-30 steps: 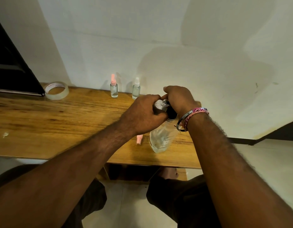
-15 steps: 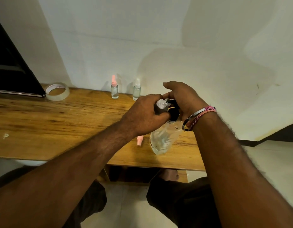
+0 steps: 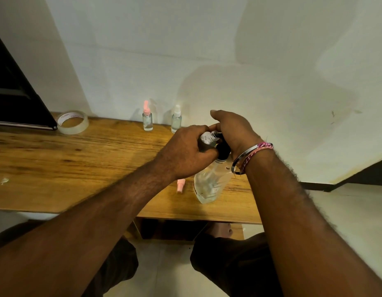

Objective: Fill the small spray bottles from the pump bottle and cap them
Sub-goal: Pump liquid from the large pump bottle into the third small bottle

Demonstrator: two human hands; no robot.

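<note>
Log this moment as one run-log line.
left hand: holds small bottle | right hand: on pump bottle | step: filling

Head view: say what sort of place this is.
Probably a room at home, not a workshop: a plain wooden table against a bare painted wall, a tiled floor below, a tape roll lying about.

Bare forearms; silver metal bangle point(image 3: 239, 159) and pink-and-white braided thread bracelet point(image 3: 259, 149) on right wrist; dark shorts point(image 3: 224, 260), lower frame.
</note>
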